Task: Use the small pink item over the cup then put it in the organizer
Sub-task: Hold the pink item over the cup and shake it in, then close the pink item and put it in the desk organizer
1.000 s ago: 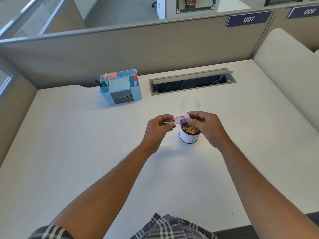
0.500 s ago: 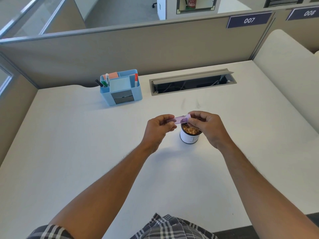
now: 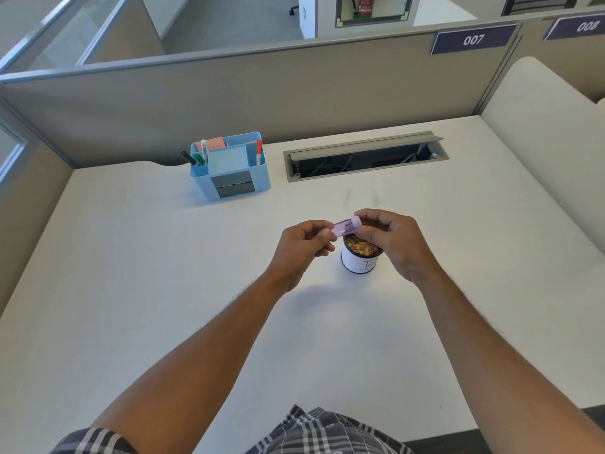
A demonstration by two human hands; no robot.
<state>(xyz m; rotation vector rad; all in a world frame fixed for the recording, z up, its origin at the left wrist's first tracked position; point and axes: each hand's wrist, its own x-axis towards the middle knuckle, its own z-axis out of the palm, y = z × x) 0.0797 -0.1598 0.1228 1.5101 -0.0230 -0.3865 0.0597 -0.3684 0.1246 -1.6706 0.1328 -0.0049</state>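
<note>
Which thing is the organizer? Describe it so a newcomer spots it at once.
Start at the grey partition behind the white desk. Just in front of it, left of the open cable tray, stands the light blue desk organizer. It alone holds markers and sticky notes, unlike the white cup nearer the hands.

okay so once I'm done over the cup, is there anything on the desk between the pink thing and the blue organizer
Nothing visible blocks it. Both hands, left hand and right hand, hold the pink item above the cup; bare desk lies between there and the organizer.
</note>
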